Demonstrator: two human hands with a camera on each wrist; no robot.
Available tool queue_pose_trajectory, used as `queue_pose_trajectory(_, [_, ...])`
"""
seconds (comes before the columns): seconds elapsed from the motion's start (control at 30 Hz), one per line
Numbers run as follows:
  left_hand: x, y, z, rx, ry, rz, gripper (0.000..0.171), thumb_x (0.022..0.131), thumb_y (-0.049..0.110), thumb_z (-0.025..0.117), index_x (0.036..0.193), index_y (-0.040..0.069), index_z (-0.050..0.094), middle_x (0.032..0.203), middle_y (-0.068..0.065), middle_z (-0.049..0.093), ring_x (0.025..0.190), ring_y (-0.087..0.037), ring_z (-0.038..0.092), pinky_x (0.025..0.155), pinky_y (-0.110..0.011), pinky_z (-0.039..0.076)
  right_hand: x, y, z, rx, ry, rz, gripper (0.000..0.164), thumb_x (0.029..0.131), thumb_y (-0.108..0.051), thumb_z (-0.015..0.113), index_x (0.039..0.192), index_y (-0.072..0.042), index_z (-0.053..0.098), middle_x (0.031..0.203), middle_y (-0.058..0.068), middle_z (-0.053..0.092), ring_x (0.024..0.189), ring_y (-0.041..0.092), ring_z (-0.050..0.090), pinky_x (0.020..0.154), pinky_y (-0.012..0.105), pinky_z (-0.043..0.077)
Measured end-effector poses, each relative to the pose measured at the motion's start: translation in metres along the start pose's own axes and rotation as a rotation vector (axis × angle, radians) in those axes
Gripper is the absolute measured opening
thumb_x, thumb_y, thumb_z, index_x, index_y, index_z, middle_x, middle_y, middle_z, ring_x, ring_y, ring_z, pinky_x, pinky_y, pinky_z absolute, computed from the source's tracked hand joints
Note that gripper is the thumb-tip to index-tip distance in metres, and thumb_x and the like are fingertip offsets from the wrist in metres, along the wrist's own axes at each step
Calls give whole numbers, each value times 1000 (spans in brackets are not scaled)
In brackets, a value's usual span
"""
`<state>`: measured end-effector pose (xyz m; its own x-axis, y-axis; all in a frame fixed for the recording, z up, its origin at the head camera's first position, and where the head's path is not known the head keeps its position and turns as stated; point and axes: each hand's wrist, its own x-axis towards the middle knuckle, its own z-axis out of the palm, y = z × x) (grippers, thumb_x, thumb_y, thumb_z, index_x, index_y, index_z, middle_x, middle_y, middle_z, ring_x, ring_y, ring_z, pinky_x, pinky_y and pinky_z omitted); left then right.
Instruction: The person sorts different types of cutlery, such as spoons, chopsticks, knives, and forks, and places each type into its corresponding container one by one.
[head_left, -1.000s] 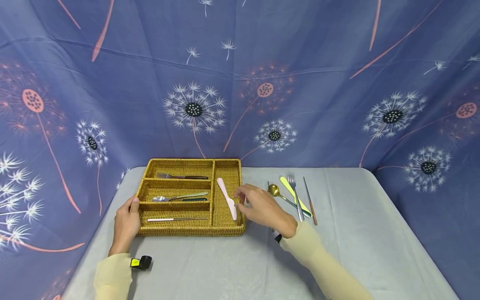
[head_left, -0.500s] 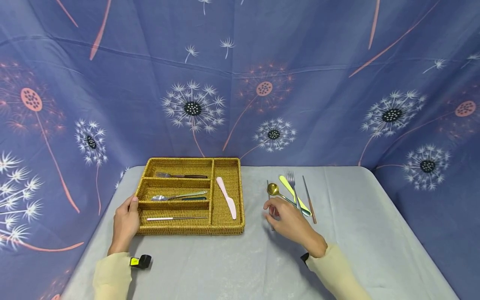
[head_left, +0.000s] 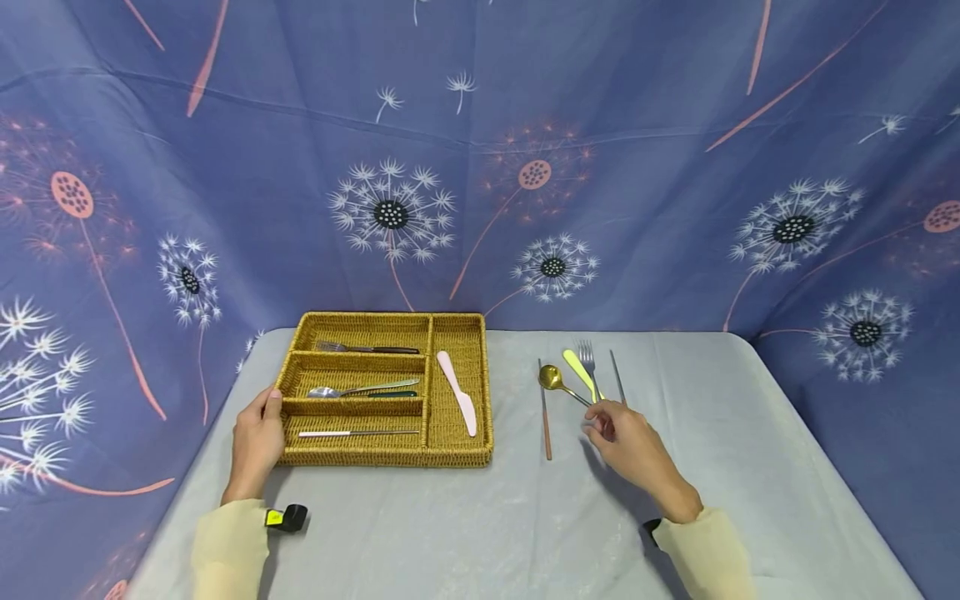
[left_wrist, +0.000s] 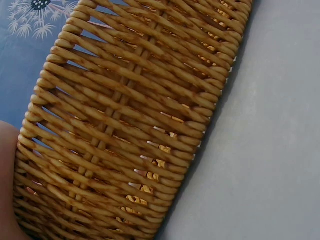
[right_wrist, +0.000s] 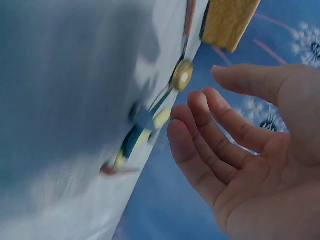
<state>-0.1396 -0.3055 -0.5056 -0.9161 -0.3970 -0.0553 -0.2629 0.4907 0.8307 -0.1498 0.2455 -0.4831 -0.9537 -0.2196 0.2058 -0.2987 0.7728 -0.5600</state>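
Note:
My left hand [head_left: 257,437] holds the left wall of a wicker cutlery tray [head_left: 352,457], its thumb up at the rim. In the left wrist view the tray's woven wall [left_wrist: 115,110] fills much of the frame. My right hand [head_left: 633,446] hovers over the loose cutlery, fingers loosely bent and nothing between them in the right wrist view. Close by its fingertips are a gold-bowled spoon [head_left: 551,377], a fork [head_left: 587,357] and a yellow-green handled piece [head_left: 576,364]; their lower ends are hidden behind the hand.
Inside the tray lie a pink knife [head_left: 457,392], a dark-handled fork [head_left: 375,349], a silver spoon [head_left: 326,392] beside a dark green handle [head_left: 393,394], and a white-and-metal chopstick [head_left: 326,433]. One brown-ended chopstick [head_left: 547,425] lies left of the loose cutlery, another [head_left: 617,375] right of it.
My right hand has moved right, from beside the pink knife in the tray to over the loose cutlery. The left hand stays on the tray's left side.

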Motion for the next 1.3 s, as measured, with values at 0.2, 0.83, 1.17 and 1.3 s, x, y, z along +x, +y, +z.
queue_pose_trajectory(0.2, [1, 3, 0, -8, 9, 8, 66, 117, 47, 27, 168, 6, 36, 170, -26, 33, 157, -53, 26, 127, -68, 23, 9, 22, -17, -32, 28, 74, 12, 97, -1, 74, 109, 0, 72, 79, 0, 64, 67, 12, 56, 56, 29, 45])
queue_pose_trajectory(0.83, [1, 0, 1, -4, 7, 4, 65, 117, 47, 27, 167, 6, 37, 170, -26, 34, 157, -52, 27, 128, -66, 23, 29, 55, -42, -146, -59, 275, 21, 96, -17, 76, 104, 2, 71, 91, 15, 73, 76, 29, 68, 61, 46, 52])
queue_pose_trajectory(1.17, [0, 0, 1, -3, -2, -2, 65, 118, 47, 26, 168, 5, 35, 169, -28, 33, 156, -54, 26, 126, -69, 24, 29, 66, -26, -103, -82, 301, 17, 95, -13, 74, 99, 3, 68, 84, 11, 71, 71, 24, 63, 60, 38, 48])
queue_pose_trajectory(1.3, [0, 0, 2, -7, -2, -2, 66, 117, 48, 27, 167, 5, 36, 170, -27, 33, 156, -54, 26, 126, -68, 23, 29, 66, -27, -127, -86, 318, 13, 94, -12, 72, 94, 0, 68, 82, 9, 70, 70, 24, 61, 60, 37, 47])
